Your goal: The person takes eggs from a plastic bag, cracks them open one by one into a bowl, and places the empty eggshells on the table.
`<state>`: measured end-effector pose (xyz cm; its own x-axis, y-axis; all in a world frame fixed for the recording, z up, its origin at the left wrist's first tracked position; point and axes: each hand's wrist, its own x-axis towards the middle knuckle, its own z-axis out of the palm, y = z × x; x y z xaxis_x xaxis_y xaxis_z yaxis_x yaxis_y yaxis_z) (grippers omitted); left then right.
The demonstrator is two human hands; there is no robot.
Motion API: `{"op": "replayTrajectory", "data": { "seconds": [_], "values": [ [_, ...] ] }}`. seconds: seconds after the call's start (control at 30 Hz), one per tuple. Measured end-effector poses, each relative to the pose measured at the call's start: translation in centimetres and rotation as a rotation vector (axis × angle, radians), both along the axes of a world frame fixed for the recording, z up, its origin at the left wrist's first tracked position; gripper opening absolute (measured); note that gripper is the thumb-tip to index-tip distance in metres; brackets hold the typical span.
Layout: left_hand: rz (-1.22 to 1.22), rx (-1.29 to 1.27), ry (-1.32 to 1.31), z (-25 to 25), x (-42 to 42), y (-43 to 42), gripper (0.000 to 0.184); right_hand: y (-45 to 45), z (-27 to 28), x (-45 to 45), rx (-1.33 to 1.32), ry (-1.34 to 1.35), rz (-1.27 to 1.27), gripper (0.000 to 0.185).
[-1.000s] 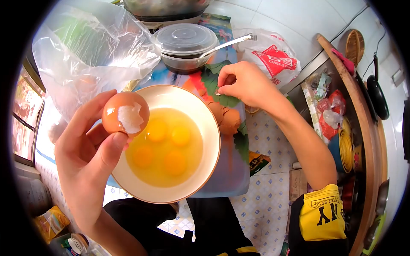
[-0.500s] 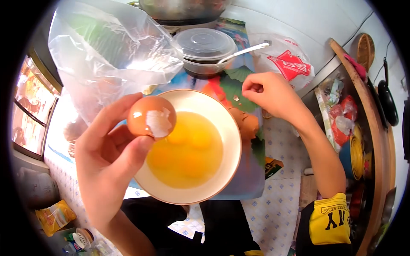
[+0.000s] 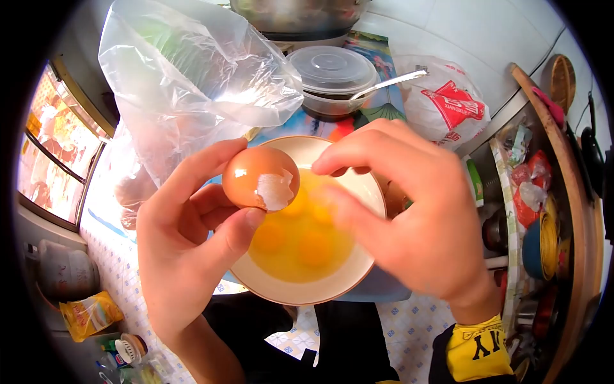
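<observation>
A brown egg [image 3: 251, 176] is pinched between the thumb and fingers of my left hand [image 3: 185, 240], above the left side of a bowl. On its right side a patch of shell is gone and white membrane shows. Beneath both hands, the cream bowl [image 3: 300, 296] with a brown rim holds several raw yolks [image 3: 316, 247] in clear egg white. My right hand [image 3: 419, 211] hovers over the bowl's right side, apart from the egg, thumb and fingers spread with nothing between them. The thumb is blurred. Brown eggshell [image 3: 394, 197] lies right of the bowl, mostly hidden behind my right hand.
A clear plastic bag [image 3: 198, 83] stands at the back left. Behind the bowl are a lidded plastic container [image 3: 332, 70], a white-handled utensil [image 3: 390, 82] and a metal pot [image 3: 294, 14]. A white-and-red bag [image 3: 448, 105] sits back right, beside a shelf [image 3: 566, 160] with kitchen goods.
My right hand has come left from beside the eggshell to over the bowl, its fingers parting. My left hand still grips the egg; the view has shifted slightly.
</observation>
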<state>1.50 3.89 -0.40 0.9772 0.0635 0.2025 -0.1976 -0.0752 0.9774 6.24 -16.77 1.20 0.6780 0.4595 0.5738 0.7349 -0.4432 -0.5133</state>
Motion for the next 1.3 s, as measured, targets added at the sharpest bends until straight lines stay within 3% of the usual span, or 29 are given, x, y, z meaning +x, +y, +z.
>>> {"op": "replayTrajectory", "data": {
  "seconds": [0.17,0.57,1.0,1.17,1.3],
  "values": [
    [-0.041,-0.026,-0.016,-0.1,-0.1,0.1,0.062,1.5,-0.6,-0.8,0.078,0.102,-0.002,0.023],
    [-0.041,-0.014,-0.005,0.0,-0.1,0.1,0.063,2.0,-1.0,-1.2,0.139,0.107,-0.044,0.017],
    [-0.001,-0.003,-0.032,-0.3,-0.2,-0.3,0.057,2.2,-1.8,-0.7,-0.093,-0.565,-0.182,0.028],
    [0.015,0.023,-0.011,-0.1,-0.2,-0.7,0.055,2.2,-2.1,-0.4,-0.156,-0.673,-0.199,0.028],
    [0.022,0.04,-0.01,0.0,-0.2,-0.8,0.055,2.3,-1.9,-0.4,-0.133,-0.604,-0.187,0.03]
  ]
}}
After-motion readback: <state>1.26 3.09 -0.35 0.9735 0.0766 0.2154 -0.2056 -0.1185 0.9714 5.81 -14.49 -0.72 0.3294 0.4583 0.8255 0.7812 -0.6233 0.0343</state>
